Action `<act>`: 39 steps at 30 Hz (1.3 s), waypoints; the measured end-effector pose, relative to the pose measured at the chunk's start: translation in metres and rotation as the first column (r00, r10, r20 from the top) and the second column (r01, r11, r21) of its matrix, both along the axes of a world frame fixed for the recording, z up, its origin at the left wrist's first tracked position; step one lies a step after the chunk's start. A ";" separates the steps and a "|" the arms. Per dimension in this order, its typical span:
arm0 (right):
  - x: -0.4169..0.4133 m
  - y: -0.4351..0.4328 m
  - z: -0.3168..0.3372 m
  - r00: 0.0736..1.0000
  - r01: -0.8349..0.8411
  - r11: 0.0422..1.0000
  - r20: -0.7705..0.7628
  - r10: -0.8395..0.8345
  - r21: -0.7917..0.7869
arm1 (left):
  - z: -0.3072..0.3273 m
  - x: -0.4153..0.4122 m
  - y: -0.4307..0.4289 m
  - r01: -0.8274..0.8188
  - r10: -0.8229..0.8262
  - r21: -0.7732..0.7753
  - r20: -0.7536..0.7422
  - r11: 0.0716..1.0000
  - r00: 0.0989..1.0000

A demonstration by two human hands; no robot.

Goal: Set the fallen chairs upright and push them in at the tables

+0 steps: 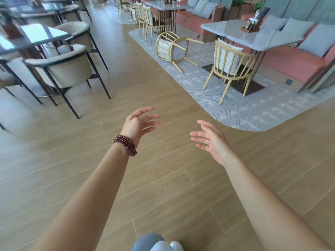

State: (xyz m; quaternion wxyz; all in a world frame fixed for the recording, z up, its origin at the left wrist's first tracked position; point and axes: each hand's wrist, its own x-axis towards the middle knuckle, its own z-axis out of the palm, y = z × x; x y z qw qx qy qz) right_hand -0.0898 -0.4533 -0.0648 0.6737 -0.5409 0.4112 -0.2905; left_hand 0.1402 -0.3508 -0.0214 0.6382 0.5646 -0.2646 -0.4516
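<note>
A yellow spindle-back chair (171, 49) lies tipped on its side on the grey patterned rug (235, 109), its legs pointing right and toward me. An upright chair of the same kind (231, 67) stands tucked at the grey table (253, 36) to its right. Farther back, another fallen yellow chair (133, 14) lies near a second grey table (167, 6). My left hand (140, 124), with a dark red bead bracelet on the wrist, and my right hand (211, 140) reach forward over the wooden floor, both open and empty, well short of the chairs.
Cream upholstered armchairs with black legs (65, 67) stand around dark glass tables (36, 36) on the left. Pink benches with grey cushions (297, 60) line the right wall. A caddy (251, 26) sits on the near grey table. Wooden floor runs between the two seating areas.
</note>
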 end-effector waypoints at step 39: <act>0.517 -0.640 -0.043 0.995 -0.099 0.992 0.000 0.100 0.079 | -0.038 0.510 -0.621 -0.086 0.087 0.087 -0.014 0.993 0.996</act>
